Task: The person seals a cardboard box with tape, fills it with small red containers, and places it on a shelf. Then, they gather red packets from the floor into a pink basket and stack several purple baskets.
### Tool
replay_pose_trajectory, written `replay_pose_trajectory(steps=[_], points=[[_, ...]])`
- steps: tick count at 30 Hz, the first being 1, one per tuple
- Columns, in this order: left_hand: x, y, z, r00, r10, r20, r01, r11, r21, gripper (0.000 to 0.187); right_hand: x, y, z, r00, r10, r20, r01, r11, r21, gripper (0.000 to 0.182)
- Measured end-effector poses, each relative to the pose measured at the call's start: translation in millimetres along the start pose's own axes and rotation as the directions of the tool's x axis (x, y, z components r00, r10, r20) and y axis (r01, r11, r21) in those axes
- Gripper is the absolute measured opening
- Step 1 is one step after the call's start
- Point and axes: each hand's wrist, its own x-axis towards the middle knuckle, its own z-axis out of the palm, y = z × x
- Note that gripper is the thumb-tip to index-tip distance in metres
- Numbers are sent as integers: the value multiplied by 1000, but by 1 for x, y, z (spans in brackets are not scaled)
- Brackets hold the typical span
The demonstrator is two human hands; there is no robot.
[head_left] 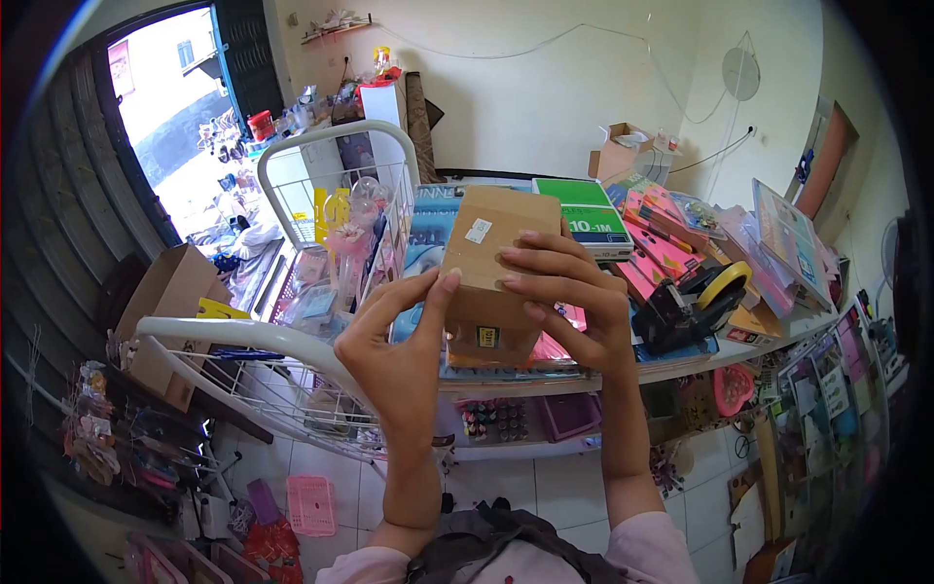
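Note:
A small brown cardboard box [496, 234] stands between my hands above the table, a white label on its upper face and a yellow-and-black sticker on its front. My right hand [574, 302] grips its right side, fingers lying across the top. At the left edge, my left hand [399, 331] pinches the box with thumb and index finger; its other fingers are partly hidden. Behind the box is a green-and-white box marked 10-1M [584, 216]. To the right of my right hand stands a black tape dispenser [671, 316] with a yellow roll.
A white wire rack [233, 336] with packaged goods stands left of the table. Pink packs [657, 229] and stationery are piled on the table's right part. Below are a shelf of small bottles [494, 420] and a pink basket [311, 506] on the floor.

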Motion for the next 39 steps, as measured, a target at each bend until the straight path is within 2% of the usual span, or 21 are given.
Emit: replay_pose_trajectory(steps=[2,5,9,10,12,14,15,16,18,19,20,21,22,23,26,27,28,30,31,36,39], points=[[1,6,-2,978,-201,57,204,977,-59,15,1,-2,0,1000,-24,-5,24,1000,-15,29],[10,11,-9,927,-328,183,336,942,-15,18,1,0,2,999,-47,-18,47,999,-6,30],[18,1,-17,906,-316,280,355,930,-99,19,2,0,4,997,-77,-22,77,997,-7,28],[20,6,-20,906,-303,294,325,945,-26,20,2,1,5,996,-85,-36,85,996,7,27],[25,6,-22,904,-245,351,268,963,-18,19,-2,7,6,986,-168,2,168,985,-39,37],[25,5,-20,907,-244,343,263,965,-8,20,-3,4,11,993,45,-107,-28,987,155,55],[25,5,-19,913,-234,335,251,968,-6,20,-2,12,9,998,-46,-48,50,993,102,76],[24,5,-18,915,-228,333,243,970,-5,20,-3,13,10,997,-52,-53,57,993,104,76],[23,5,-15,901,-304,308,342,937,-74,17,-2,14,15,983,-67,-168,91,986,140,83],[23,1,-14,904,-295,309,332,941,-73,17,-3,16,14,990,-49,-131,68,987,144,96],[24,-5,-15,865,-368,341,434,890,-140,17,-6,16,18,988,-57,-143,77,987,142,96],[25,-10,-14,819,-431,380,528,825,-203,17,-9,14,24,976,4,-218,57,960,274,99],[26,-12,-14,824,-414,386,514,834,-202,17,-9,15,29,956,73,-285,51,914,403,102],[27,-13,-14,795,-440,418,561,795,-230,17,-6,20,32,924,-24,-381,174,915,363,107],[29,-16,-14,748,-441,496,609,753,-250,17,-9,17,28,874,-82,-479,177,972,156,108],[28,-15,-14,728,-447,520,636,724,-268,17,-11,16,27,839,-88,-537,162,982,92,95],[28,-15,-14,707,-455,542,663,692,-284,17,-13,15,25,831,-94,-549,166,983,84,95],[28,-13,-12,701,-454,551,673,678,-297,18,-16,12,20,887,-201,-415,106,965,-240,71],[27,-10,-11,693,-475,542,689,659,-303,16,-15,5,21,888,-135,-440,53,980,-193,39],[26,-10,-6,745,-416,522,630,696,-345,13,-14,12,22,914,-99,-394,67,993,-92,23],[25,-8,1,817,-185,545,447,802,-398,16,-21,7,16,926,-52,-373,37,998,-49,19]])
